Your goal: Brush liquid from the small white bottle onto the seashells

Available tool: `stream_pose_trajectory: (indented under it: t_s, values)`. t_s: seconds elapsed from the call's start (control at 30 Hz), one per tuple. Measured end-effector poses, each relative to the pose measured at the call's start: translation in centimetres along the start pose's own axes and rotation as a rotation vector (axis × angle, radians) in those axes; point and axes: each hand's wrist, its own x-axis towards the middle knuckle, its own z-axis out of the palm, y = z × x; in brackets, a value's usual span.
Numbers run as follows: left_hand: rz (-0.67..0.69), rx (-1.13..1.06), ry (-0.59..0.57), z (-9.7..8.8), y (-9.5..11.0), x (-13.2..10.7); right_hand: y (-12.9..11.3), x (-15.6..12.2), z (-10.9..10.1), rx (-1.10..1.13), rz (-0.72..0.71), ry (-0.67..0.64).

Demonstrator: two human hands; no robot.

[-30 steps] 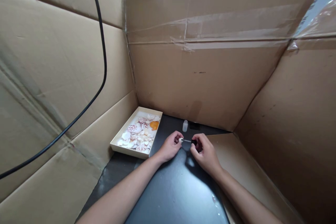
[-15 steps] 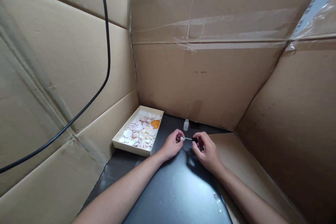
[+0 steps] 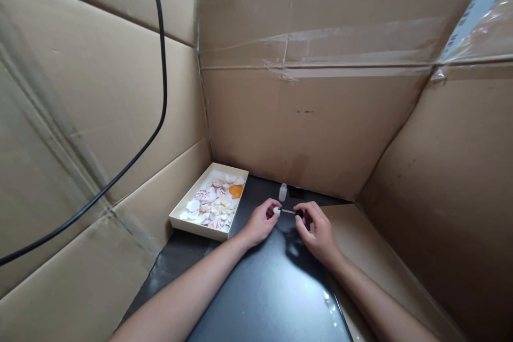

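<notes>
Between the thumb and fingers of my left hand is a small white shell. My right hand pinches the black cap of a brush applicator. Its thin pale stem points left, and the tip meets the shell or lies right beside it; I cannot tell which. Just beyond my hands a small translucent bottle stands upright with its cap off. To the left sits a shallow cream box holding several white and striped shells and an orange one.
Tall cardboard walls close in the dark, glossy tabletop at the back and sides. A cardboard sheet lies under my right forearm. A black cable hangs at the left.
Both hands keep the same hold. The view has shifted slightly, and the right hand and black cap sit a touch farther right relative to the shell.
</notes>
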Motion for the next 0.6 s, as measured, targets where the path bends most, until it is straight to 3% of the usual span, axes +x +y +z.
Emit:
stream_pose_trajectory:
  t_s: [0.23,0.4,0.6]
  values:
    - [-0.029,0.007,-0.001,-0.06,0.13,-0.11,0.01,-0.03,0.08,-0.017,0.027,0.011]
    - [-0.023,0.031,0.008,-0.09,0.57,-0.24,-0.11,-0.03,0.12,0.01,-0.025,-0.058]
    - [-0.023,0.042,0.02,-0.03,0.68,-0.3,-0.35,-0.11,0.15,0.026,-0.037,-0.013]
